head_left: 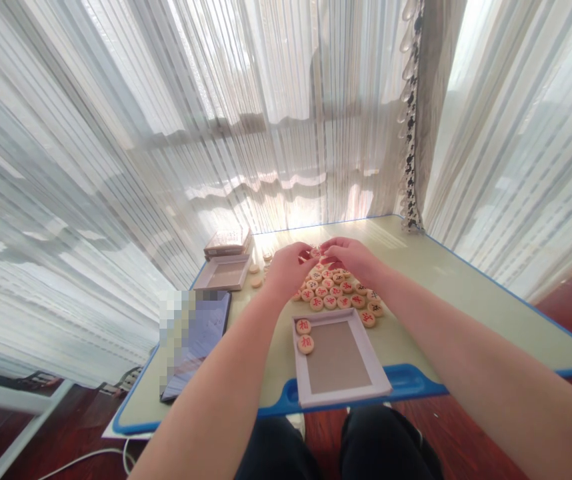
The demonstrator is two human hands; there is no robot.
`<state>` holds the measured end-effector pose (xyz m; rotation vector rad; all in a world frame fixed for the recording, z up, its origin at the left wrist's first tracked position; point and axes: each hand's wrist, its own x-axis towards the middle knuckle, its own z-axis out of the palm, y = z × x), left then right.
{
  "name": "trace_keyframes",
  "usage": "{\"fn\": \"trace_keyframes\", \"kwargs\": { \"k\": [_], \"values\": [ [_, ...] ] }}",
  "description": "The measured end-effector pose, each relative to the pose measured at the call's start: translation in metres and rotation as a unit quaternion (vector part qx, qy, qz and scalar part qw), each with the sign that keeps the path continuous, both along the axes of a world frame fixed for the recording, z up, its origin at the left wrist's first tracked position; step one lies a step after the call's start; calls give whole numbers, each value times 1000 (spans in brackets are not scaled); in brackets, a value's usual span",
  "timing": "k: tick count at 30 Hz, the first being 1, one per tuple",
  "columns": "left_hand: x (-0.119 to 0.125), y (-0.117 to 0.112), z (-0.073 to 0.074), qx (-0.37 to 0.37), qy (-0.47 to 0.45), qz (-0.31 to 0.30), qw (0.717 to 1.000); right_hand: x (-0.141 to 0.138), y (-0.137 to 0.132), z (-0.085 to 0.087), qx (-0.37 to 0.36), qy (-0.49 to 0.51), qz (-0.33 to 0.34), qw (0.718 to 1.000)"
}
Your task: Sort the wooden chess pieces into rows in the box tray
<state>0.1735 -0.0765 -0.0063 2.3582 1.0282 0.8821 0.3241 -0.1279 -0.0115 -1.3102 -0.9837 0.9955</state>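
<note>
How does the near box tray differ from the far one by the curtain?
The near tray holds two xiangqi pieces in its far-left corner; the far tray looks empty. The near tray sits at the front edge of the table; the far tray sits far left, beside a stack. Both are shallow, white-rimmed, with brownish floors.

Red "相" on 2 pieces [303, 327]

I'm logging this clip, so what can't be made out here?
Head view:
What the left hand and right hand pinch, if anything: their fingers hide it.
Tablet: left part of its screen is pixelated.
Characters on the xiangqi pieces by the hands: too small.
</note>
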Motion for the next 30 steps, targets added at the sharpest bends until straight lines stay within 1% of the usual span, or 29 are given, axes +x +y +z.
{"fn": "trace_keyframes", "kwargs": {
  "k": [2, 5, 8, 11, 14, 17, 20, 25, 30],
  "values": [
    [-1, 1, 0, 5, -8, 11, 1000, -1, -1, 0, -12, -21, 16, 1000],
    [-3, 0, 0, 7, -8, 12, 1000, -3, -2, 0, -12, -22, 43, 999],
    [-3, -1, 0, 5, -4, 16, 1000, -3, -2, -3, 12, -20, 50, 998],
    [-2, -1, -1, 0, -13, 5, 1000, -1, 0, -6, 42, -26, 68, 996],
    [-2, 1, -3, -29, -39, -7, 999, 2, 1, -9, 67, -34, 81, 994],
    [-2, 2, -2, -64, -57, -22, 996, 4, 2, -10, 77, -53, 71, 993],
    [-3, 3, 0, -77, -61, -32, 995, 3, 2, -9, 74, -83, 59, 992],
    [-4, 4, 0, -75, -40, -33, 996, 2, 2, -13, 81, -131, 57, 986],
    [-4, 4, -4, -52, -10, -64, 997, 9, 6, -17, 86, -168, 27, 982]
  ]
}}
